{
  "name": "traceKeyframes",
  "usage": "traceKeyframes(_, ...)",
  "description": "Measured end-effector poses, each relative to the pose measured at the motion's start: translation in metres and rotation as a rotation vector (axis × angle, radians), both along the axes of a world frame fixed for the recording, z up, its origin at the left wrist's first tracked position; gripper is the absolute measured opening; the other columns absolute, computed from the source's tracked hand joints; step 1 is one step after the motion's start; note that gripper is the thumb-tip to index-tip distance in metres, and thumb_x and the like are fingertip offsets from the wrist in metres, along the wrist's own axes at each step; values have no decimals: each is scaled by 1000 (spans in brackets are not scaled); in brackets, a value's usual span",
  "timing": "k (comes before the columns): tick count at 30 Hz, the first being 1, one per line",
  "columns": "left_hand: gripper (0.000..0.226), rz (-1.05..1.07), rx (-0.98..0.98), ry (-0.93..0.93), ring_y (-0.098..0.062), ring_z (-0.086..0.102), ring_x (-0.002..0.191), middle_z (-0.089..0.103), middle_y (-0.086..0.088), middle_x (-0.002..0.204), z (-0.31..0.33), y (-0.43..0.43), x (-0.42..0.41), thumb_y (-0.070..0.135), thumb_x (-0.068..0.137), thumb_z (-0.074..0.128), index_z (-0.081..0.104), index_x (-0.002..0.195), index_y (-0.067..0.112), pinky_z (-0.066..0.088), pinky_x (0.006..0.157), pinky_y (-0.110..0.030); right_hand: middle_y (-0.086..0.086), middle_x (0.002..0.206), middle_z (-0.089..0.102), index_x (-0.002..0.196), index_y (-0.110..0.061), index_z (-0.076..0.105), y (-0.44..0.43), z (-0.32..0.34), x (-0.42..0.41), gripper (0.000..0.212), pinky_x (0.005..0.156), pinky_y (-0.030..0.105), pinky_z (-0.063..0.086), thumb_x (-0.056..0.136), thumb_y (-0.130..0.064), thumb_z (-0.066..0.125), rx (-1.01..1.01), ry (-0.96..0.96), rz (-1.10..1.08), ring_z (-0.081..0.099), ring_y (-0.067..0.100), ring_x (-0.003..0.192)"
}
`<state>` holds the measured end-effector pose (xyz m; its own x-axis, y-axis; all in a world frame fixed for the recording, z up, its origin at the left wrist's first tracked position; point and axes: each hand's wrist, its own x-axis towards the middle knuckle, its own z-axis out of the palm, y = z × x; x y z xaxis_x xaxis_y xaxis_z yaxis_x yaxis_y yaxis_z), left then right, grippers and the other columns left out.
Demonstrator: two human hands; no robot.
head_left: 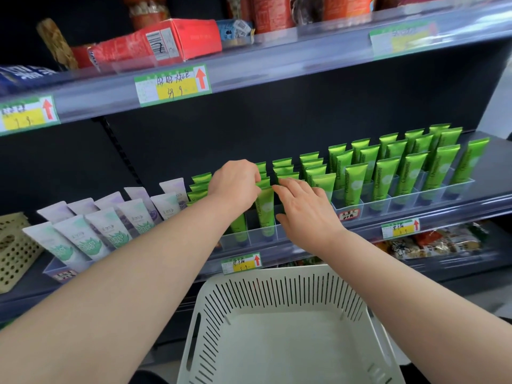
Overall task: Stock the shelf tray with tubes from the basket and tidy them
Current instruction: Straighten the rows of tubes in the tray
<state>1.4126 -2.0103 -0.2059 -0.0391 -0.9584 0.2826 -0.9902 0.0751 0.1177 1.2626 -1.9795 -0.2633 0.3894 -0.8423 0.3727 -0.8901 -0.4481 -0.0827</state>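
While both hands work at the middle shelf, the relation that matters is hand to tube top. The front green tube (266, 209) stands cap-down in the shelf tray (257, 239), long axis upright and leaning a little back, with its crimped end up. The left hand (235, 182) comes in from the tube's left. Its fingers are curled over and pinch that crimped end, so it is the hand on the tube. The right hand (304, 207) lies just to the tube's right, fingers loosely extended and holding nothing. Its fingertips (277, 187) are at the crimps of the neighbouring row, and I cannot tell if they press. Any straightening would, I judge, be a small push or pull along the row at the top, not a lift.

Counts:
- Hands: two.
- White slotted basket (285, 328): one, below the shelf edge between the forearms, with no tube visible in it. Stocking looks done and only tidying is left.
- Green tubes (410, 173): well over two dozen in files running back. There is no exact count, because the hands cover several.
- Pale tubes (108, 228) in the tray to the left: about ten.
- Beige perforated basket (11, 250): one, at the far left of the shelf.
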Motion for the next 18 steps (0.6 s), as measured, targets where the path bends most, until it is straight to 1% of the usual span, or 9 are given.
traceKeyframes(4,35,30,-17,-33,-25,57,109,64,3,118,3,6,6,35,87,69,62,120,29,45,72,-32,2,150,31,146,-16,29,5,5,4,58,104,43,31,94,-34,51,14,10,1,26,23,139)
traceKeyframes(8,42,21,-17,-34,-24,53,117,61,2,124,10,18,13,37,86,69,58,125,27,49,83,-38,4,149,33,143,-16,33,12,13,8,55,103,44,33,94,-34,51,9,10,10,31,24,136)
traceKeyframes(11,34,9,15,-61,-24,49,119,62,2,123,15,31,21,33,87,68,61,120,30,47,87,-37,3,149,33,143,-17,33,17,19,8,54,101,44,34,95,-35,50,-12,30,15,31,24,135)
traceKeyframes(14,30,46,26,-66,-24,49,119,61,1,122,20,47,43,28,88,65,63,117,32,44,82,-34,2,146,35,143,-17,34,24,27,19,53,100,43,35,96,-36,48,-17,32,63,34,23,133)
traceKeyframes(18,30,124,50,-44,-26,54,114,60,1,124,29,68,86,16,88,61,64,116,29,49,84,-36,-2,142,40,139,-19,39,34,36,51,47,97,41,35,95,-35,47,-30,58,163,37,21,129)
